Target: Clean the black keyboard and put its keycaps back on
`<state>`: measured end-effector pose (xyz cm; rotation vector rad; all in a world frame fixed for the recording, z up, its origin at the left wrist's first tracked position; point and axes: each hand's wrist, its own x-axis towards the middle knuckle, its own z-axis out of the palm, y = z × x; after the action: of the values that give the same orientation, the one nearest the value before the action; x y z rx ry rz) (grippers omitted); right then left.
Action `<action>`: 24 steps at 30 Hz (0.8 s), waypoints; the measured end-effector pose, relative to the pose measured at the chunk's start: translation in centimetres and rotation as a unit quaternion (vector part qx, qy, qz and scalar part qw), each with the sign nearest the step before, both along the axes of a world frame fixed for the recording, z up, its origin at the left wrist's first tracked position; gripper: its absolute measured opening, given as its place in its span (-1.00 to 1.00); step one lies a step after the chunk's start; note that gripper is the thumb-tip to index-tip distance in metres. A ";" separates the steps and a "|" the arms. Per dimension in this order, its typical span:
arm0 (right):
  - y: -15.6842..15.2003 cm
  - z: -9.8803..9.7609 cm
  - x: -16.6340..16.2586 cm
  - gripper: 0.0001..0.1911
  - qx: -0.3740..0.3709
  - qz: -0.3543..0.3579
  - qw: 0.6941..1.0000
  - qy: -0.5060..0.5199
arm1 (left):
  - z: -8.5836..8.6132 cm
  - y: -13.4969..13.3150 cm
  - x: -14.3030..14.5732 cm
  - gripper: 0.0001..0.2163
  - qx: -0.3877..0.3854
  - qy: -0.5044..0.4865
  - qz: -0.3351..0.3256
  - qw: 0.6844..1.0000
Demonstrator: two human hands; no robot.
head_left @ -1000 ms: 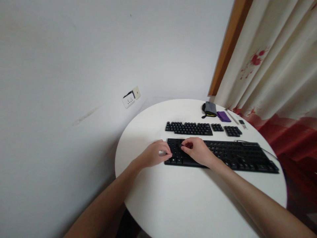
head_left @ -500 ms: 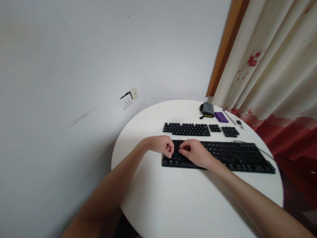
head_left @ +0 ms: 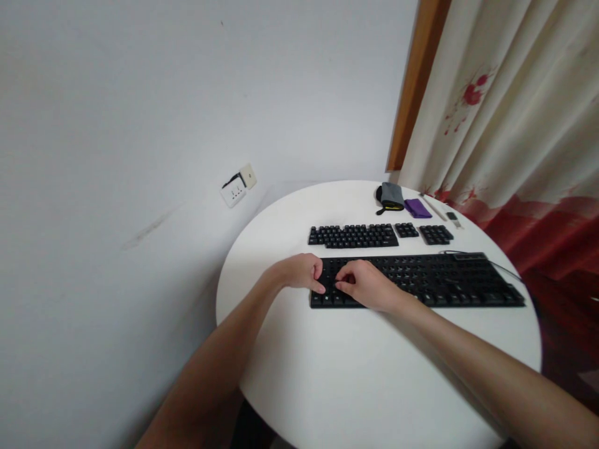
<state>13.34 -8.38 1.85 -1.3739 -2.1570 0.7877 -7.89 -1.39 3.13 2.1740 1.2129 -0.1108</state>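
A black keyboard (head_left: pixel 461 280) lies across the white round table, many of its keycaps off and its small switch posts showing. At its left end my left hand (head_left: pixel 302 272) has curled fingers, with the thumb resting over the edge. Just to the right, my right hand (head_left: pixel 367 285) is pinched over the left part of the keyboard. A small dark keycap seems to be between its thumb and forefinger, mostly hidden by the fingertips. Behind the keyboard lie loose black keycaps (head_left: pixel 355 236), set out in rows, with a smaller group (head_left: pixel 406 230) and a number-pad group (head_left: pixel 435 234) beside them.
At the back right of the white table (head_left: pixel 299 374) are a grey pouch (head_left: pixel 392 195), a purple cloth (head_left: pixel 417 208), a pale stick-like tool (head_left: pixel 434 207) and a small black-and-clear item (head_left: pixel 452 218). A cable (head_left: pixel 504 269) runs off the right edge. Wall and curtain stand behind.
The view has shifted slightly. My left thumb has straightened out over the keyboard's end. My right hand stays pinched at nearly the same spot on the keyboard.
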 end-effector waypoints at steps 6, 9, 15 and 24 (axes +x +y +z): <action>0.0 -0.1 0.1 -0.88 0.007 0.007 1.000 0.000 | -0.1 0.2 -0.6 -0.73 -0.048 -0.043 -0.013 0.998; 0.1 -0.4 0.1 -0.87 0.016 0.014 1.000 -0.001 | -0.1 0.3 -0.9 -0.72 -0.064 -0.069 -0.010 0.996; 0.1 -0.8 0.3 -0.88 0.028 0.021 0.999 -0.015 | -0.5 0.4 -0.6 -0.72 -0.039 -0.092 0.002 0.995; -0.1 -0.9 0.0 -0.91 0.032 0.009 0.999 -0.042 | -0.8 0.6 0.2 -0.79 0.132 -0.129 0.074 0.980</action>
<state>13.32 -8.44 0.96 -1.3805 -2.2405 0.6734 -7.74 -0.76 2.37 2.2242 1.2892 0.4056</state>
